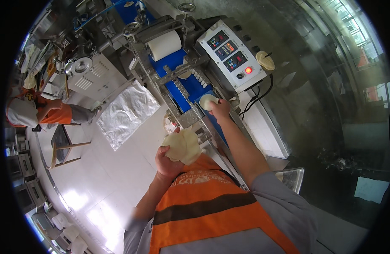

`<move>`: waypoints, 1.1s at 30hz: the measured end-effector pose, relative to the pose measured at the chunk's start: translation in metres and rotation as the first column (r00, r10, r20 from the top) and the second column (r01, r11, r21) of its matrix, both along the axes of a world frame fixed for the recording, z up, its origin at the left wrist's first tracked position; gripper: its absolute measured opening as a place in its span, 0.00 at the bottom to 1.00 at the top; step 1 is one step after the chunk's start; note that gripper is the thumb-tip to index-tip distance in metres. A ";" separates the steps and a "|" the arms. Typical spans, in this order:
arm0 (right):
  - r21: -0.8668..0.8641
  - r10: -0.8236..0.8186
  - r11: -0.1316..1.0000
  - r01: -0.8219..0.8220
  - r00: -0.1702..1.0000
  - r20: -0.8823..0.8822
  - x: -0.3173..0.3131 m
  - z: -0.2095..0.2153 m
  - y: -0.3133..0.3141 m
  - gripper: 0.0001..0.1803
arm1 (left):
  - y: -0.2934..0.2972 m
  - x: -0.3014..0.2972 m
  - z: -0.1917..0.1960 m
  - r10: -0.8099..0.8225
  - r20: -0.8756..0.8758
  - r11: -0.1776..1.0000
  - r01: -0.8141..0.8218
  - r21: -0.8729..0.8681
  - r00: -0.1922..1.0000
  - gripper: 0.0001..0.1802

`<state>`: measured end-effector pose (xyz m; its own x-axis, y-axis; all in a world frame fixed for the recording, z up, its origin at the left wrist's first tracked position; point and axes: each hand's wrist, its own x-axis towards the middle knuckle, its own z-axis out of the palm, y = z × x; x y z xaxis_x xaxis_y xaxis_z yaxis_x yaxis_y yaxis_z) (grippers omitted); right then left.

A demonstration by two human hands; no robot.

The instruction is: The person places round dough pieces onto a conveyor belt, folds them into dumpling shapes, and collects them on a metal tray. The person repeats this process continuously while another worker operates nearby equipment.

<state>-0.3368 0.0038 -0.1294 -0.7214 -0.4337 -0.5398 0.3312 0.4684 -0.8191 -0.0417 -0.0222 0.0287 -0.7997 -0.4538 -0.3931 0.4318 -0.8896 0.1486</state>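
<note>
Dark-striped orange apron (207,222); left fingers (162,151) hold pale dough rounds (185,146), right fingers (216,106) another round (207,100) near the blue conveyor's (176,94) edge; glossy white floor (127,163).

At one o'clock, on the panel (232,56): lit red and green digits on three displays (226,50), too small to read. At six o'clock, across the apron (203,192): white lettering (205,178), slanted away and only partly clear.

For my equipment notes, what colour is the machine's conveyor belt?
The belt is blue, head view.
</note>
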 end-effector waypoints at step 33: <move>-0.201 0.422 0.823 -0.531 0.809 -0.409 0.138 0.197 0.079 0.11 | 0.021 -0.039 0.010 -0.249 0.006 0.834 0.218 -0.507 0.968 0.51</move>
<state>-0.1991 0.0824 0.0674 -0.4892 -0.8667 -0.0980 -0.1871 0.2140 -0.9588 -0.0812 -0.0011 0.0389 -0.9209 -0.3729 -0.1135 0.2427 -0.7764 0.5817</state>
